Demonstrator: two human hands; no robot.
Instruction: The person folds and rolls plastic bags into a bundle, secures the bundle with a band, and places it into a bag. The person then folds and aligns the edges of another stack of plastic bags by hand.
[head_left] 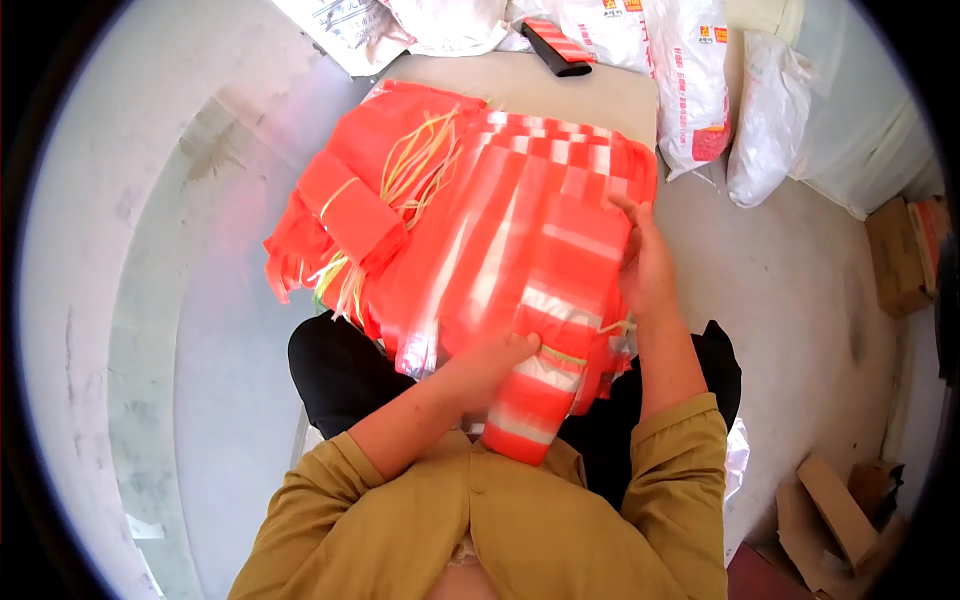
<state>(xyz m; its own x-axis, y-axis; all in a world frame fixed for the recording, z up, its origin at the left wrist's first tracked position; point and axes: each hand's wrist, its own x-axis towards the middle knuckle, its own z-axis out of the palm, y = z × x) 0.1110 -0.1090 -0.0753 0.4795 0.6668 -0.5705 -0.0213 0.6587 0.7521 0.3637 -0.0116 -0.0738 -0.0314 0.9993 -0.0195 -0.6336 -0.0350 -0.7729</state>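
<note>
A long folded bundle of red-and-white striped plastic bags (540,410) slants from my lap up over a larger stack. My left hand (495,365) is closed on its lower part, thumb on top, beside a yellow tie around it. Along the bundle's right edge, my right hand (650,262) has its fingers stretched out and slightly bent, palm facing the bags; some fingertips are blurred. Beneath lies a wide stack of striped bags (480,240). A rolled red bundle (355,215) with a thin yellow tie rests on the stack's left side.
Loose yellow strips (418,165) lie on the red plastic. Beyond the stack are a black-and-red striped roll (560,50) and printed white sacks (690,90). A cardboard box (895,260) stands at the right; cardboard pieces (825,515) lie at the lower right.
</note>
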